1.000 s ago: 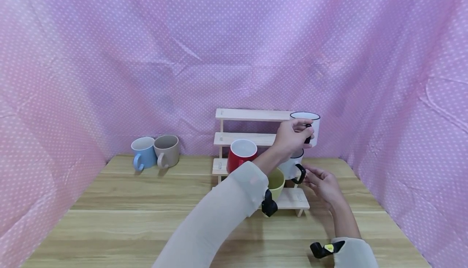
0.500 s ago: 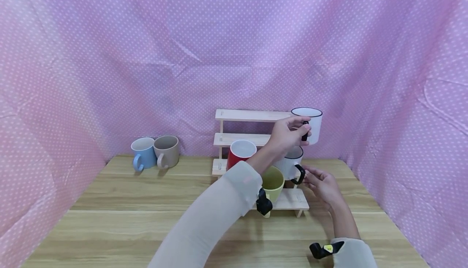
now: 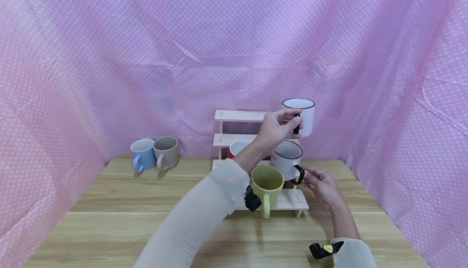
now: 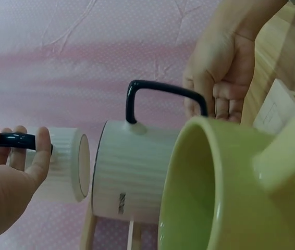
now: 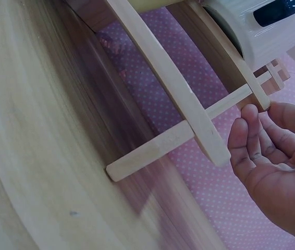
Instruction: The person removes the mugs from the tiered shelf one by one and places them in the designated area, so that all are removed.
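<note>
My left hand [image 3: 279, 128] pinches the black handle of a white mug [image 3: 307, 119], held up over the right end of a tiered wooden rack [image 3: 294, 199]. In the left wrist view the held mug's base faces the rim of a second white mug [image 4: 137, 172]. That ribbed mug stands on a lower tier, its black handle turned toward my right hand [image 3: 323, 186]. In the right wrist view, my right thumb and fingertips grip the end of a shelf board [image 5: 259, 99]. A yellow-green mug [image 3: 268, 191] sits on the lowest tier. My left forearm partly hides a red mug [image 3: 237, 147].
A light blue mug [image 3: 144, 154] and a taupe mug [image 3: 167, 152] stand side by side at the back left of the wooden table [image 3: 146, 203]. Pink dotted cloth [image 3: 234, 57] hangs behind and along both sides.
My left hand has lifted the white mug higher and shifted it slightly left. More of the second white mug and the yellow-green mug now shows. The right hand stays at the rack.
</note>
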Available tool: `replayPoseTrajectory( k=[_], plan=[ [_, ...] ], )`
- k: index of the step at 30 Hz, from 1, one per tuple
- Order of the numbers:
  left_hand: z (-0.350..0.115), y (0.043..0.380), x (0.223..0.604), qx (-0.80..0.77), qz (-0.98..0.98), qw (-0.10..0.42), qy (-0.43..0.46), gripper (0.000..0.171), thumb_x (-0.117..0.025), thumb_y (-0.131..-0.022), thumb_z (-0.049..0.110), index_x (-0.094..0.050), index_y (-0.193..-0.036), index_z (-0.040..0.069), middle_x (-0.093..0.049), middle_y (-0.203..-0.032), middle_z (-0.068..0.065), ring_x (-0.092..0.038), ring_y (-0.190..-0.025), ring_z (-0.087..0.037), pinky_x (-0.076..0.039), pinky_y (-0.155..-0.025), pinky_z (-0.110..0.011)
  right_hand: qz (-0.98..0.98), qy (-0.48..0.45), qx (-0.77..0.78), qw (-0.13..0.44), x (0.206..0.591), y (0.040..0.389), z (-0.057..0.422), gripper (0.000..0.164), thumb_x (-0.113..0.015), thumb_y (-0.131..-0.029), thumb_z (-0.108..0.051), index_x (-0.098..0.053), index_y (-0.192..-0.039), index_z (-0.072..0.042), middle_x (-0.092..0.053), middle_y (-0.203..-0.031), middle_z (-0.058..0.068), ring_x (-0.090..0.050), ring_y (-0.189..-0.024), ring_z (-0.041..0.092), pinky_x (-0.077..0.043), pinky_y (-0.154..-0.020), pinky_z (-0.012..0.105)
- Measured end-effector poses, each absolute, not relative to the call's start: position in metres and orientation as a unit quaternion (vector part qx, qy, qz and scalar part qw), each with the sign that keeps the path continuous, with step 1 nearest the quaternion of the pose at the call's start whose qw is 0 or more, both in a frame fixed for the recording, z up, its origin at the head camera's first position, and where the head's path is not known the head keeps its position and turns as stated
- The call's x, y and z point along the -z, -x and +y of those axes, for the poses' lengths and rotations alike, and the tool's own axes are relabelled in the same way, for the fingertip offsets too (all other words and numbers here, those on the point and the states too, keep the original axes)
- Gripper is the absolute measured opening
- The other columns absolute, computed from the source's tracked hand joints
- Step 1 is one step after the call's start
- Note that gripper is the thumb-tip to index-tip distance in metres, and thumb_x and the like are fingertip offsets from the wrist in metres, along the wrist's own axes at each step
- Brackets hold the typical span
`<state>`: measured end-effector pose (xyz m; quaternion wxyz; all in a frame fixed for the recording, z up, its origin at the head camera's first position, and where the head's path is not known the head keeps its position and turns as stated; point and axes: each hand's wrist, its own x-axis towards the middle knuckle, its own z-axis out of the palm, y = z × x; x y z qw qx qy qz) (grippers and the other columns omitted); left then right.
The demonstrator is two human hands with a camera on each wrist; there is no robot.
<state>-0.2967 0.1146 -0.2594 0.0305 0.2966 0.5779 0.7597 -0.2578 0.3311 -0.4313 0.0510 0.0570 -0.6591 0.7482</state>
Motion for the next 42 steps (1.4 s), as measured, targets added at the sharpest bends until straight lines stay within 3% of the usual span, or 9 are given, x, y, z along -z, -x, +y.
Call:
replayPoseTrajectory(
  k=[10, 16, 23, 34, 42],
  plan=[
    [0.072, 0.299, 0.255, -0.747, 0.593, 0.014, -0.300, 0.031, -0.068, -0.099, 0.009, -0.068, -0.129, 0.006, -0.067, -0.105, -0.011, -0.069, -0.097, -0.021, -0.063, -0.081, -0.041, -0.648, -0.059, -0.757, 0.051, 0.432, 0.257, 0.330, 0.014, -0.055, -0.105, -0.003, -0.065, -0.115, -0.004, -0.074, -0.109, 0.004, -0.070, -0.089, 0.012, -0.059, -0.084, 0.025],
    [0.041, 0.301, 0.253, -0.743, 0.600, 0.001, -0.296, 0.032, -0.068, -0.099, 0.007, -0.067, -0.131, 0.004, -0.067, -0.108, -0.014, -0.069, -0.098, -0.022, -0.063, -0.083, -0.043, -0.644, -0.063, -0.761, 0.048, 0.433, 0.258, 0.329, 0.017, -0.055, -0.105, -0.002, -0.068, -0.109, -0.012, -0.075, -0.103, -0.002, -0.069, -0.087, 0.011, -0.059, -0.083, 0.024],
    [0.012, 0.305, 0.254, -0.745, 0.601, -0.027, -0.289, 0.032, -0.068, -0.098, 0.004, -0.067, -0.130, 0.002, -0.067, -0.107, -0.017, -0.068, -0.097, -0.024, -0.063, -0.083, -0.046, -0.644, -0.056, -0.761, 0.052, 0.432, 0.256, 0.329, 0.015, -0.056, -0.104, -0.001, -0.067, -0.111, -0.009, -0.075, -0.106, 0.004, -0.070, -0.087, 0.012, -0.059, -0.083, 0.024],
    [-0.033, 0.311, 0.258, -0.741, 0.615, -0.053, -0.265, 0.034, -0.066, -0.099, 0.005, -0.064, -0.133, 0.001, -0.065, -0.114, -0.017, -0.066, -0.104, -0.026, -0.058, -0.091, -0.055, -0.646, -0.063, -0.759, 0.049, 0.432, 0.255, 0.331, 0.015, -0.057, -0.104, -0.004, -0.069, -0.110, -0.011, -0.075, -0.108, 0.003, -0.070, -0.089, 0.013, -0.060, -0.084, 0.026],
    [-0.065, 0.313, 0.256, -0.736, 0.616, -0.083, -0.267, 0.036, -0.064, -0.101, 0.007, -0.060, -0.136, -0.004, -0.065, -0.114, -0.014, -0.065, -0.106, -0.024, -0.060, -0.090, -0.049, -0.643, -0.068, -0.761, 0.048, 0.432, 0.256, 0.332, 0.016, -0.056, -0.104, -0.003, -0.069, -0.110, -0.011, -0.075, -0.109, 0.004, -0.071, -0.089, 0.013, -0.060, -0.085, 0.026]
  ],
)
